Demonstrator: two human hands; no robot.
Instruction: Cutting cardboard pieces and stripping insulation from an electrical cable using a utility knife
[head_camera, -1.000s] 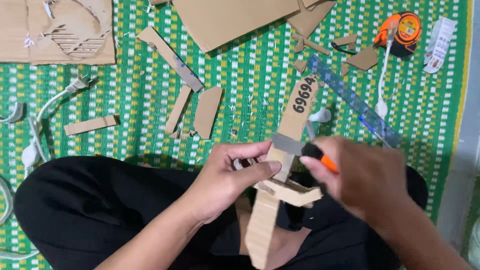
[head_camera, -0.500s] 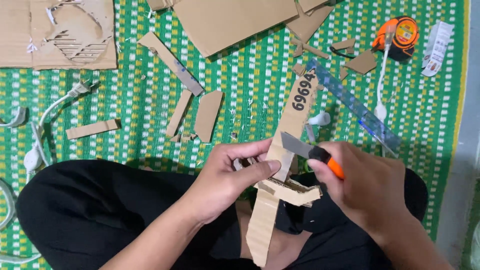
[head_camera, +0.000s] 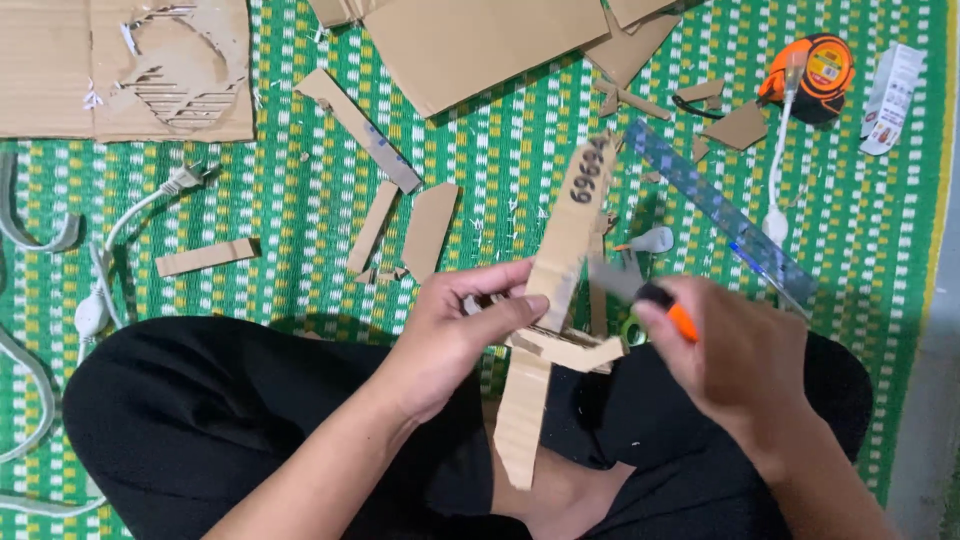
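My left hand (head_camera: 455, 330) grips a long cardboard strip model (head_camera: 560, 250) at its middle, where a shorter cross piece (head_camera: 575, 352) juts out to the right. The strip runs from above my lap up toward the mat and has dark marking near its top end. My right hand (head_camera: 735, 360) holds an orange utility knife (head_camera: 650, 295), its grey blade blurred and pointing left, close to the strip's right edge just above the cross piece. I sit cross-legged in black trousers (head_camera: 230, 420).
A green woven mat (head_camera: 300, 150) carries cardboard sheets (head_camera: 480, 40), several offcuts (head_camera: 425, 230), a blue ruler (head_camera: 720, 215), an orange tape measure (head_camera: 815, 70), a white cable with plug (head_camera: 130, 215), a small white box (head_camera: 890, 85) and a cut sheet (head_camera: 120, 65).
My right hand has drawn the knife a little to the right and away from the strip; the blade is blurred. My left hand keeps its grip on the model.
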